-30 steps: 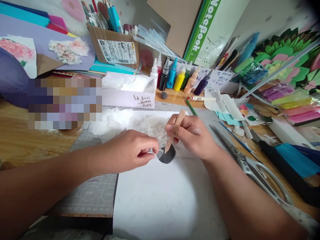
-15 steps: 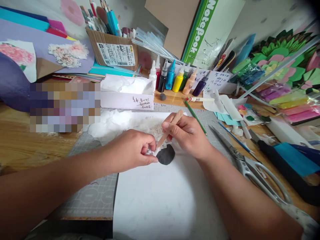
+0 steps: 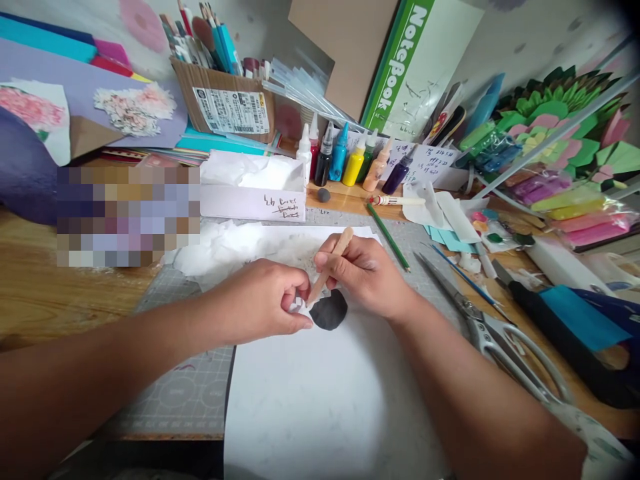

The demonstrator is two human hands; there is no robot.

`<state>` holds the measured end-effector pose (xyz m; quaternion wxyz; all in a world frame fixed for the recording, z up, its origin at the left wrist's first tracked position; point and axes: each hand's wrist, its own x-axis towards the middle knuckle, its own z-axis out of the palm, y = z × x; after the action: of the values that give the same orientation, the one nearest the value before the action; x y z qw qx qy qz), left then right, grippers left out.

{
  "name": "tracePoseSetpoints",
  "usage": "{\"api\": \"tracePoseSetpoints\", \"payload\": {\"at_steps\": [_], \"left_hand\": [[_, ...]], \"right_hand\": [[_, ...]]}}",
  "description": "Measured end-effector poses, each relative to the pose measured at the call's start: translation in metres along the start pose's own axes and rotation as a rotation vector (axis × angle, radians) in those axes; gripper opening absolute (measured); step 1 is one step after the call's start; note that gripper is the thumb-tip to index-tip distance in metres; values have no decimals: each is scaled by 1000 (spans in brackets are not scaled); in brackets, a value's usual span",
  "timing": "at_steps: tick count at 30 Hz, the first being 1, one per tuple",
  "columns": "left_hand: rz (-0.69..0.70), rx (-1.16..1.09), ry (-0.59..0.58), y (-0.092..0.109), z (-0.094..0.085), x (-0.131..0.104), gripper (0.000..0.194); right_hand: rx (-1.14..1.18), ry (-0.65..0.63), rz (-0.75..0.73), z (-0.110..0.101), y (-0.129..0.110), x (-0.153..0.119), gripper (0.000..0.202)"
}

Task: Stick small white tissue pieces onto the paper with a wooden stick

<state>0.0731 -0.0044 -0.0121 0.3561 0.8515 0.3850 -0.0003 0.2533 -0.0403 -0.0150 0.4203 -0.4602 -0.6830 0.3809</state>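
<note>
My right hand grips a flat wooden craft stick, slanted down and to the left. The stick's lower end touches a small white piece whose material I cannot make out. My left hand curls around that piece, thumb below and bent fingers above. Just right of the left thumb, a flat, roughly round black piece lies on the white paper sheet. Beyond both hands spreads a fluffy white heap, partly covered by the left hand.
A grey cutting mat lies beneath the sheet. Scissors and a green pencil lie to the right. Behind stand a white box, several paint bottles and a small dark ball. A cardboard pen box stands farther back.
The craft stick and my right hand have shifted slightly left and down, toward the white piece. My left hand keeps nearly the same place. The whole view has moved a little.
</note>
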Motion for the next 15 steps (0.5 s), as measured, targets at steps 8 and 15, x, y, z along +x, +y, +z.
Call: {"api": "tracePoseSetpoints", "payload": {"at_steps": [8,15], "left_hand": [[19,-189,33,-19,-13,-1,14],[-104,-8,531,-59,-73,-18,24]], "right_hand": [[122,199,25,-6,5,3,23],[142,438,-16,-14,5,0,27]]}}
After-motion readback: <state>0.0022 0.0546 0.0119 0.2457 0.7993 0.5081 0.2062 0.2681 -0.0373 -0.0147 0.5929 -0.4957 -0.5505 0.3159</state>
